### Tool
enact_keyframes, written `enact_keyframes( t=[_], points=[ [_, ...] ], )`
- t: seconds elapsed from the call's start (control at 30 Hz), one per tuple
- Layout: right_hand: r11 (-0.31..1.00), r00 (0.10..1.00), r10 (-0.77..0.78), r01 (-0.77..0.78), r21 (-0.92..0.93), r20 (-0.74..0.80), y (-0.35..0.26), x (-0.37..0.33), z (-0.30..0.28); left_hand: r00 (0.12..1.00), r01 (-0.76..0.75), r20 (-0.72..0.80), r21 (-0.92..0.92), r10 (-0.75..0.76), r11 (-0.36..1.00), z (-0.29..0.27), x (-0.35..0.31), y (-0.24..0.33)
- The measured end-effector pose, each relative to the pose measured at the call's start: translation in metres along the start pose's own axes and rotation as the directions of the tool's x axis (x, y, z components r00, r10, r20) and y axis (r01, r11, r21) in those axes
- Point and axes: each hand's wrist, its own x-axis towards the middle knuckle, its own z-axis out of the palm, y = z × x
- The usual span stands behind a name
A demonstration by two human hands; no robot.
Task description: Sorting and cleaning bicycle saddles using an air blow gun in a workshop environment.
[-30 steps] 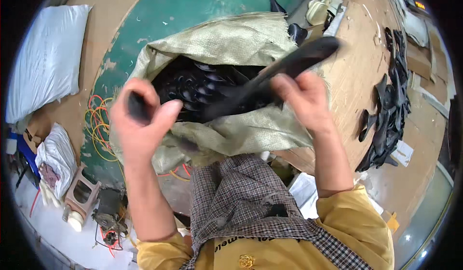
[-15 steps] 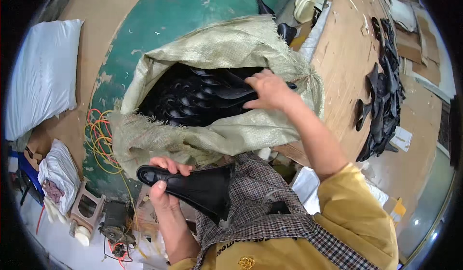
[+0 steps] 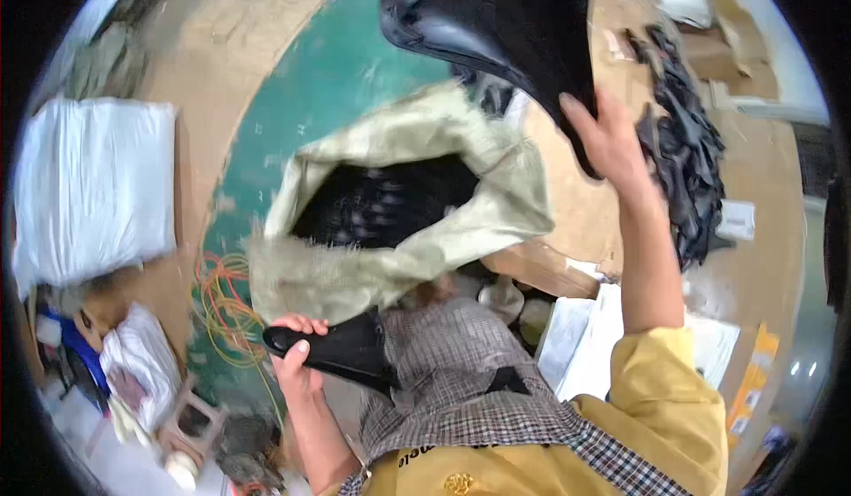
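My left hand [image 3: 301,352] grips the narrow end of a black bicycle saddle [image 3: 350,351], low in front of my checked apron. The saddle's wide end points right, against the apron. Raised at the upper right, my right hand [image 3: 612,137] is closed round the narrow nose of another bicycle saddle [image 3: 505,17], glossy and black, close to the camera and cut off by the top edge. Between the hands lies a pale woven sack [image 3: 355,276] with its mouth open. Inside are more black pieces [image 3: 386,202], blurred now.
A green tabletop [image 3: 266,164] carries the sack. A heap of black pieces [image 3: 687,168] lies on brown board at the right. White sheets [image 3: 581,336] are beside my right sleeve. At the left sit a stuffed white bag [image 3: 97,190] and tangled coloured cords [image 3: 222,292].
My right hand has left the sack's mouth and risen up and right, now holding a saddle. My left hand keeps its saddle. The whole view has shifted.
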Motion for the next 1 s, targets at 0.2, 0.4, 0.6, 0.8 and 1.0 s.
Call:
enact_keyframes(
  t=[0.2,0.4,0.6,0.8,1.0],
  points=[
    [0.559,0.834,0.549,-0.319,0.766,-0.053,0.010,-0.180,-0.084,0.961,0.038,0.269,0.114,-0.068,0.993,0.065,-0.001,0.032],
    [0.317,0.615,0.767,-0.116,0.941,-0.182,0.001,-0.390,-0.164,0.814,0.044,0.533,0.336,-0.229,0.941,0.198,-0.034,0.016],
    [0.199,0.493,0.849,0.036,0.979,-0.191,-0.065,-0.575,-0.174,0.515,0.016,0.755,0.465,-0.406,0.885,0.269,-0.139,-0.014],
    [0.244,0.238,0.926,0.219,0.945,-0.295,-0.095,-0.767,-0.192,0.073,0.078,0.720,0.685,-0.690,0.724,0.339,-0.311,-0.153],
    [0.413,-0.236,0.907,0.335,0.847,-0.349,-0.039,-0.878,-0.207,-0.308,-0.081,0.575,0.777,-0.758,0.624,0.377,-0.506,-0.272]
  ],
)
